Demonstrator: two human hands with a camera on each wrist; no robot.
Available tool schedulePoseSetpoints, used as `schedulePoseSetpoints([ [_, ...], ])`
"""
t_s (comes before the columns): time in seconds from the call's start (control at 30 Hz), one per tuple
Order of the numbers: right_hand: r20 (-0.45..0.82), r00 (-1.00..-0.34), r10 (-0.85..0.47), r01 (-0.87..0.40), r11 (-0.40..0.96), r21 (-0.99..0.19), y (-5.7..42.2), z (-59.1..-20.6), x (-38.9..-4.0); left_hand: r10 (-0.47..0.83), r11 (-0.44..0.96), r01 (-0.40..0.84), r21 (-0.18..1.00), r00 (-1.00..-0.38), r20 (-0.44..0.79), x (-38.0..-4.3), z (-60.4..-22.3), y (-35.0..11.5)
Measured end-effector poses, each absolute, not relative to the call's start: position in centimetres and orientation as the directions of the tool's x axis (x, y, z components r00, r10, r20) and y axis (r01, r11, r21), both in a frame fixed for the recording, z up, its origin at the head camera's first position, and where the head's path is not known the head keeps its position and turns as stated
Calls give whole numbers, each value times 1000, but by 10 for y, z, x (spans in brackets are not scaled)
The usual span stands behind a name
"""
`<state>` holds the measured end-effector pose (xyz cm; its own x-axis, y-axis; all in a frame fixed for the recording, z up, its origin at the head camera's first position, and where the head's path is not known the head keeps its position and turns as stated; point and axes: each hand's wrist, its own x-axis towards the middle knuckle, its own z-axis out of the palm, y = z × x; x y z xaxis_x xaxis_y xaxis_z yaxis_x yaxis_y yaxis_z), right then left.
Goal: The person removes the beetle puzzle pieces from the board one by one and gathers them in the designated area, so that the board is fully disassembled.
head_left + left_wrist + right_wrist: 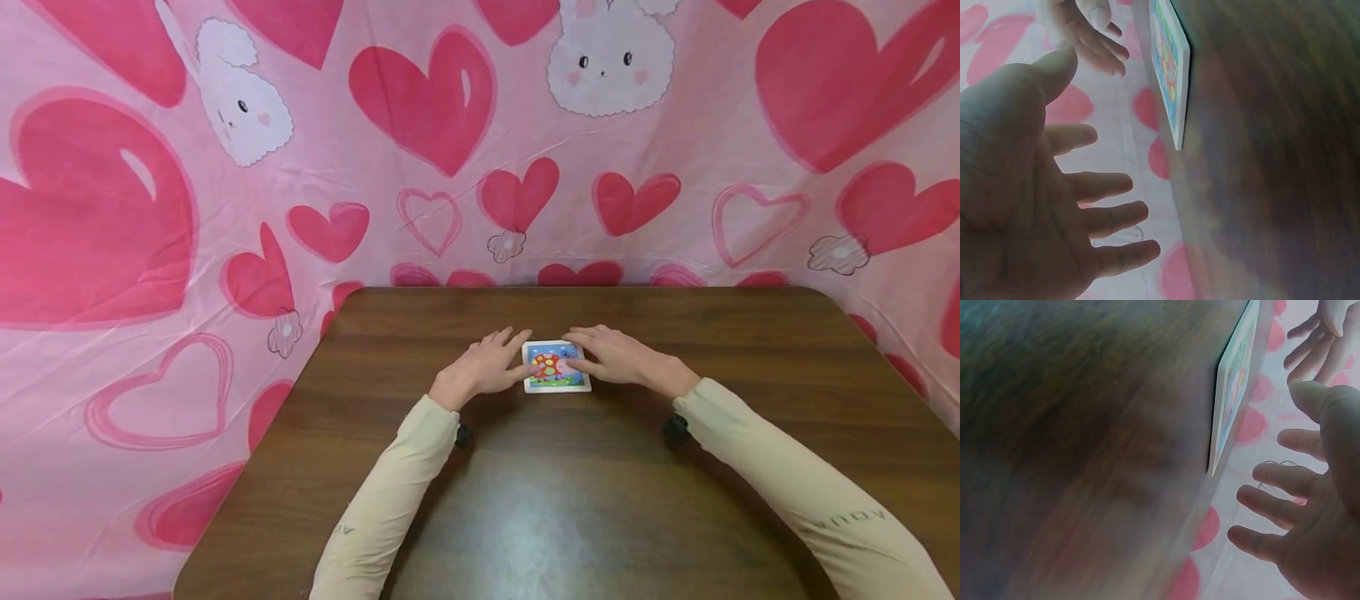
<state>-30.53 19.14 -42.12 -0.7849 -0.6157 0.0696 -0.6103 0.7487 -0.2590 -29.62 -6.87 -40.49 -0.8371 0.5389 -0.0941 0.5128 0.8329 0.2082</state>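
A small flat picture board (557,382) with a white border lies on the table, showing a red ladybird with coloured spots on a blue and green ground. Over its left edge hovers my left hand (486,367), fingers spread and thumb overlapping the picture in the head view. My right hand (621,357) mirrors it at the right edge, its fingers also apart. Both wrist views show the board (1169,72) flat on the wood, with the fingers (1275,506) raised off the tabletop and nothing in either palm.
The brown wooden table (525,500) has rounded corners. A pink cloth (322,133) with red hearts and white rabbits hangs behind it and along the left side. Dark wrist devices (677,428) sit at both cuffs, under light sleeves (795,475).
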Motion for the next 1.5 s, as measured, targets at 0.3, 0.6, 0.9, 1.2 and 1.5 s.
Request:
schedulePoseSetpoints([
  [0.3, 66, -756, -651, -640, 714, -284, 184, -422, -314, 522, 831, 477, 285, -846, -107, -301, -408, -69],
  [0.6, 67, -760, -646, -623, 696, -357, 171, -423, -323, 479, 862, 428, 271, -863, -163, -302, -411, -65],
  [0.9, 132, -775, -618, -617, 695, -369, 161, -429, -330, 435, 891, 380, 247, -871, -228, -305, -414, -61],
  [1.2, 121, -808, -577, -572, 718, -397, 153, -432, -333, 418, 904, 370, 215, -872, -256, -303, -415, -55],
  [1.5, 114, -815, -568, -563, 730, -388, 154, -436, -335, 392, 916, 342, 210, -875, -286, -304, -419, -54],
])
